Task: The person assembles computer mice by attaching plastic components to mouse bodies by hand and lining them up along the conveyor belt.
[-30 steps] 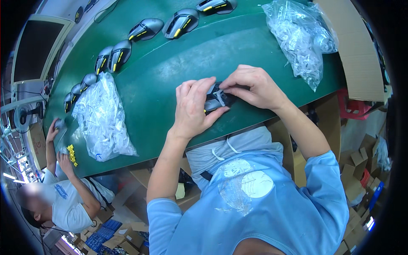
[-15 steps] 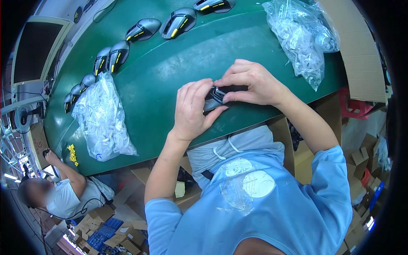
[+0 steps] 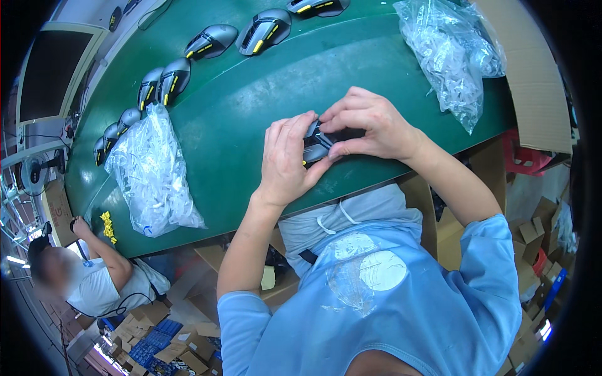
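Note:
Between my two hands, just above the near part of the green table (image 3: 238, 150), is a dark grey computer mouse (image 3: 315, 149) with black parts. My left hand (image 3: 285, 153) wraps round its left side, the thumb along the near edge. From the other side my right hand (image 3: 367, 125) pinches the mouse's right part with thumb and fingertips. Much of the mouse is hidden behind the fingers. Other grey mice with yellow side buttons, such as this mouse (image 3: 263, 31), stand in a curved row along the far and left side.
A clear plastic bag (image 3: 153, 178) of translucent pieces lies to the left, another bag (image 3: 445, 62) at the far right beside a cardboard flap (image 3: 527, 75). Small yellow pieces (image 3: 108, 227) sit near a co-worker (image 3: 103, 276) at the left. Open boxes stand below the table.
My hands stay closed on the mouse, which is tilted slightly differently and shows a bit more between the fingers. The co-worker at the left has shifted a little.

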A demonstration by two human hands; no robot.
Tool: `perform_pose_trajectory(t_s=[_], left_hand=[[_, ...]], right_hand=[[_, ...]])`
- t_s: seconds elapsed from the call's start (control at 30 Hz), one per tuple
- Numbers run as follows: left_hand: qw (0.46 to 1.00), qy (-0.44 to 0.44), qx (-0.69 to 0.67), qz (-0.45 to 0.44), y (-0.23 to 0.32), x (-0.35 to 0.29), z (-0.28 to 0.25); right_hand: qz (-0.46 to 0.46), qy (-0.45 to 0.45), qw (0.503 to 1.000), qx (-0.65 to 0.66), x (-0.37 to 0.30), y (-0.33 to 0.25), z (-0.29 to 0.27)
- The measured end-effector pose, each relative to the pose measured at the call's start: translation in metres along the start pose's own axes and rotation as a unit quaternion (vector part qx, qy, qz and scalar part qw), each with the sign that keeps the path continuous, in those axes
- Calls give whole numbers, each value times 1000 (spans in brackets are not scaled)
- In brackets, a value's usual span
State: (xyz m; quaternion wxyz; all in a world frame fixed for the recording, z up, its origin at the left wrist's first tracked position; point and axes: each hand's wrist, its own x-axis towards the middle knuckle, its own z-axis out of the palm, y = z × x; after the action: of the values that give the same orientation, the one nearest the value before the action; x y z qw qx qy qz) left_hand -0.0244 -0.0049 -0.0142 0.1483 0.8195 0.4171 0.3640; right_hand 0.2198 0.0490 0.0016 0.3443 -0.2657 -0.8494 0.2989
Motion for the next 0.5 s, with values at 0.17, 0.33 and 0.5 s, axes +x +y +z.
perform_pose_trajectory(t_s=[0.17,0.33,0.5], left_hand=[[999,0,9,33,0,3,1],[1000,5,3,30,-1,2,-1],[1000,-14,2,16,0,-2,-3]], right_hand=[[32,-3,999,-16,-6,-2,1],[16,-1,1000,-18,-1,4,0],[50,-90,994,-39,14,-12,-9]])
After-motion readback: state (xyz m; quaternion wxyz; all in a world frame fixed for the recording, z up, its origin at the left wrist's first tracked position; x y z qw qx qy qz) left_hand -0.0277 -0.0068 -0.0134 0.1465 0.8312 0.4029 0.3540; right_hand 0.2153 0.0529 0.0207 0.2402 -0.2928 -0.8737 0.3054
